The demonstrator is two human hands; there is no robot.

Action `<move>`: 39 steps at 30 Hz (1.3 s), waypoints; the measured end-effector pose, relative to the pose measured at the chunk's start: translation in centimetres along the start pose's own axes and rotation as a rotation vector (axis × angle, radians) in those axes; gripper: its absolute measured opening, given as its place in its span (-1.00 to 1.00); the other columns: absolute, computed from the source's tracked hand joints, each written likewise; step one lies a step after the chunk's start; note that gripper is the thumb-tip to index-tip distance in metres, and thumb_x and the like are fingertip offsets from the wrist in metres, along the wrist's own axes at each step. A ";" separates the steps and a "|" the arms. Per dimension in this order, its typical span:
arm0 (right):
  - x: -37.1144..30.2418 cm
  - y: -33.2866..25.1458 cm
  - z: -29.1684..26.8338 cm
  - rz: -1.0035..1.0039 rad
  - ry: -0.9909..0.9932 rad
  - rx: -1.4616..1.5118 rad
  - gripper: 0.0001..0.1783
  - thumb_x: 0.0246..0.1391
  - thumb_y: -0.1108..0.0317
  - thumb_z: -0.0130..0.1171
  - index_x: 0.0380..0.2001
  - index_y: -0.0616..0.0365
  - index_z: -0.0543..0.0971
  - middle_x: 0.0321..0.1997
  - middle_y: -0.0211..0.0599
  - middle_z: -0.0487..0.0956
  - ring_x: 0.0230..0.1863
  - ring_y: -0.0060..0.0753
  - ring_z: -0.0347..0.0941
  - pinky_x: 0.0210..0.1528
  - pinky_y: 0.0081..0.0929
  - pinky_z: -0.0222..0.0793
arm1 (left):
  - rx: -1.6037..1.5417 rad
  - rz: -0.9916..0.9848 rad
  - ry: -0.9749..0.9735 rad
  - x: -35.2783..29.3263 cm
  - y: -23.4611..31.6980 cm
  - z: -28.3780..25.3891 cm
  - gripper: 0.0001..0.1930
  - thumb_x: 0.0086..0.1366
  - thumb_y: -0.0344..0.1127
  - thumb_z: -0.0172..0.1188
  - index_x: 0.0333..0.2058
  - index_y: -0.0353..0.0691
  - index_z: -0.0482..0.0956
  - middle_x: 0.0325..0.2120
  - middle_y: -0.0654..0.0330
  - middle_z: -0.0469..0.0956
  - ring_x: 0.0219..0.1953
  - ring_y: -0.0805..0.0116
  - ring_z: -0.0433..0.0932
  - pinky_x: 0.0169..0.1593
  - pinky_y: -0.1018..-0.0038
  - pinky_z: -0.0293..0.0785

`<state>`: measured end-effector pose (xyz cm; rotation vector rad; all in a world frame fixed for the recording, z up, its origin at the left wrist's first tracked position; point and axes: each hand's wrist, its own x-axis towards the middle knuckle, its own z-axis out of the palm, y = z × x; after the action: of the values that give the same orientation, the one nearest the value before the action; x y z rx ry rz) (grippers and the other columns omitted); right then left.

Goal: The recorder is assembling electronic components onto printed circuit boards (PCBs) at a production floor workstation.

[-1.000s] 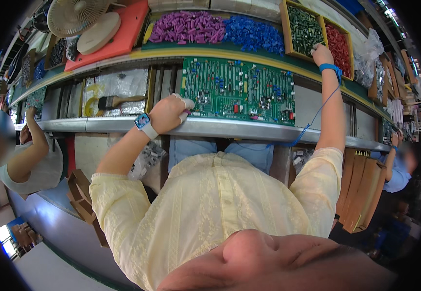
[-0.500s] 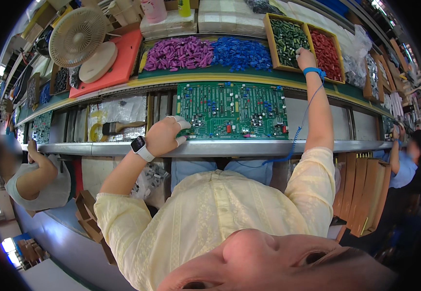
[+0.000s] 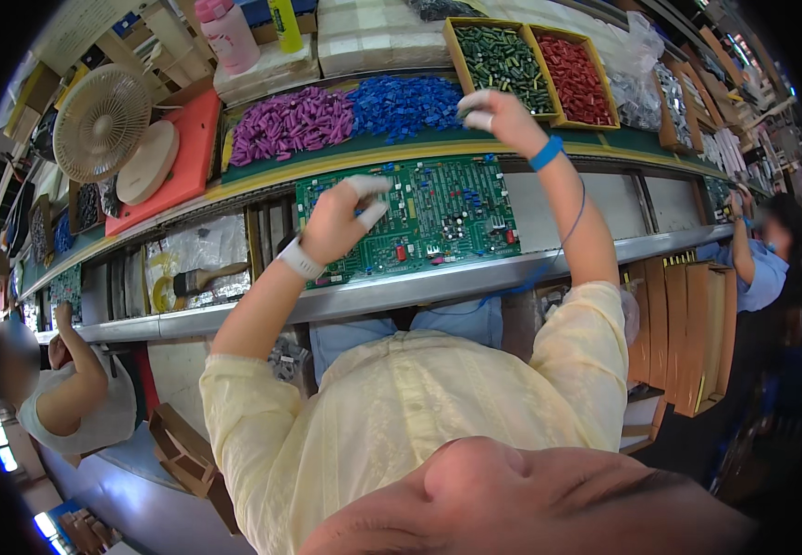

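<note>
A large green circuit board (image 3: 410, 222), set with many small parts, lies on the rail-edged work line in front of me. Over its left part hovers my left hand (image 3: 338, 222), white covers on its fingertips, thumb and forefinger apart with nothing between them. My right hand (image 3: 502, 122), also with covered fingertips, is beyond the board's far edge, beside the blue parts. Its thumb and forefinger pinch a small dark green component (image 3: 465, 113), partly hidden by the fingers. The box of green components (image 3: 502, 69) is just behind that hand.
Purple parts (image 3: 294, 127) and blue parts (image 3: 405, 104) lie in heaps along the back. A box of red components (image 3: 575, 79) stands at the back right. Leftward are a fan (image 3: 102, 120) and a brush (image 3: 208, 277). A blue coiled cord (image 3: 530, 277) hangs from my right wristband. Co-workers sit at both sides.
My right hand has left the green component box and come left and nearer, pinching a small component. My left hand has moved from the board's near left edge to above the board.
</note>
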<state>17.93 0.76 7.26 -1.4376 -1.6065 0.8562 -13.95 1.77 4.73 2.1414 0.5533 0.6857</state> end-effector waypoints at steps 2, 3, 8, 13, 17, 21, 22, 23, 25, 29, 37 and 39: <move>-1.7 -2.4 3.5 -0.066 -0.109 0.011 -0.79 -0.08 0.51 0.16 -0.28 0.20 0.52 -0.33 -0.32 0.55 -0.28 -0.51 0.46 -0.21 -0.55 0.38 | -0.217 -0.154 0.043 1.9 0.1 1.2 -0.66 0.08 -0.42 0.19 -0.13 -0.27 0.44 -0.35 0.13 0.54 -0.33 0.35 0.53 -0.21 0.47 0.44; -2.5 -3.4 5.0 -0.044 -0.164 0.039 -0.78 -0.10 0.48 0.19 -0.29 0.18 0.54 -0.34 -0.30 0.56 -0.30 -0.47 0.48 -0.24 -0.52 0.39 | -0.483 -0.269 0.026 2.9 0.3 1.5 -0.62 0.09 -0.42 0.19 -0.08 -0.31 0.38 -0.39 0.14 0.54 -0.36 0.41 0.52 -0.25 0.51 0.44; -3.8 -5.3 8.1 -0.084 -0.280 -0.098 -0.79 -0.04 0.49 0.15 -0.26 0.23 0.52 -0.31 -0.27 0.55 -0.29 -0.49 0.46 -0.23 -0.56 0.38 | -0.637 -0.335 -0.096 3.5 0.1 2.2 -0.53 0.11 -0.44 0.17 0.01 -0.39 0.26 -0.46 0.16 0.53 -0.40 0.48 0.50 -0.32 0.55 0.43; -2.6 -4.9 7.7 -0.153 -0.373 -0.181 -0.72 -0.06 0.29 0.14 -0.25 0.16 0.55 -0.31 -0.14 0.56 -0.28 -0.26 0.49 -0.18 -0.44 0.37 | -0.530 -0.338 -0.183 1.3 -1.0 1.2 -0.55 0.14 -0.44 0.13 0.02 -0.33 0.27 -0.46 0.18 0.55 -0.40 0.50 0.50 -0.29 0.58 0.42; 0.9 0.4 0.0 -0.039 0.228 -0.663 -0.72 -0.09 0.29 0.07 -0.25 0.08 0.56 -0.25 -0.11 0.53 -0.20 -0.10 0.46 -0.12 -0.28 0.37 | -0.468 -0.302 0.006 -2.2 -3.4 -1.5 -0.73 0.22 -0.49 0.00 -0.08 -0.33 0.33 -0.34 0.09 0.55 -0.33 0.47 0.52 -0.21 0.56 0.42; 1.6 8.3 -6.2 -0.077 0.367 -1.180 -0.70 -0.02 0.44 0.03 -0.16 0.04 0.50 -0.14 -0.17 0.46 -0.09 -0.07 0.36 -0.06 -0.18 0.34 | -0.030 -0.349 0.060 -3.9 -2.5 -3.6 -0.80 0.17 -0.49 0.05 -0.21 -0.38 0.37 -0.35 0.07 0.55 -0.32 0.36 0.54 -0.21 0.54 0.42; 1.8 8.5 -6.2 -0.053 0.332 -1.151 -0.71 -0.01 0.43 0.03 -0.15 0.06 0.49 -0.13 -0.15 0.45 -0.11 -0.06 0.37 -0.06 -0.17 0.35 | -0.028 -0.357 0.061 -4.3 -2.4 -3.7 -0.80 0.17 -0.49 0.05 -0.21 -0.38 0.37 -0.35 0.07 0.55 -0.32 0.36 0.54 -0.21 0.54 0.42; 1.9 8.8 -6.1 -0.027 0.300 -1.123 -0.71 0.00 0.43 0.04 -0.14 0.08 0.49 -0.12 -0.13 0.44 -0.12 -0.05 0.38 -0.07 -0.16 0.36 | 0.049 -0.366 0.028 -4.6 -2.3 -3.8 -0.81 0.13 -0.48 0.10 -0.24 -0.36 0.42 -0.38 0.08 0.54 -0.36 0.36 0.54 -0.23 0.52 0.43; 2.4 8.3 -5.9 0.057 0.255 -1.120 -0.71 0.00 0.42 0.04 -0.14 0.09 0.48 -0.11 -0.11 0.44 -0.13 -0.03 0.39 -0.08 -0.16 0.37 | 0.127 -0.380 -0.004 -5.0 -2.4 -3.8 -0.81 0.09 -0.47 0.14 -0.27 -0.34 0.47 -0.41 0.08 0.54 -0.40 0.35 0.53 -0.25 0.51 0.43; 2.7 7.7 -5.2 0.114 0.226 -1.165 -0.74 0.02 0.42 0.03 -0.17 0.12 0.48 -0.11 -0.08 0.44 -0.16 -0.03 0.41 -0.11 -0.14 0.39 | 0.115 -0.393 -0.023 -5.5 -2.7 -2.8 -0.82 0.03 -0.46 0.19 -0.32 -0.30 0.53 -0.46 0.09 0.53 -0.44 0.34 0.52 -0.31 0.49 0.44; 2.5 7.9 -5.9 0.124 0.191 -1.232 -0.72 0.01 0.48 -0.02 -0.15 0.10 0.47 -0.11 -0.07 0.44 -0.12 0.01 0.39 -0.11 -0.14 0.36 | 0.221 -0.364 -0.104 -5.6 -3.3 -1.7 -0.80 -0.01 -0.42 0.20 -0.33 -0.25 0.55 -0.44 0.00 0.54 -0.45 0.20 0.55 -0.33 0.42 0.46; 2.3 8.1 -6.0 0.094 0.185 -1.300 -0.72 0.02 0.48 -0.04 -0.15 0.10 0.47 -0.12 -0.06 0.44 -0.12 0.01 0.38 -0.12 -0.13 0.37 | 0.237 -0.356 -0.111 -5.5 -3.2 -1.7 -0.81 -0.02 -0.40 0.20 -0.35 -0.24 0.57 -0.45 0.01 0.53 -0.43 0.16 0.53 -0.32 0.38 0.45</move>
<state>26.85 3.93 3.08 -2.3295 -2.0179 -0.4597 -19.72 1.32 1.53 2.1995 0.9642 0.3142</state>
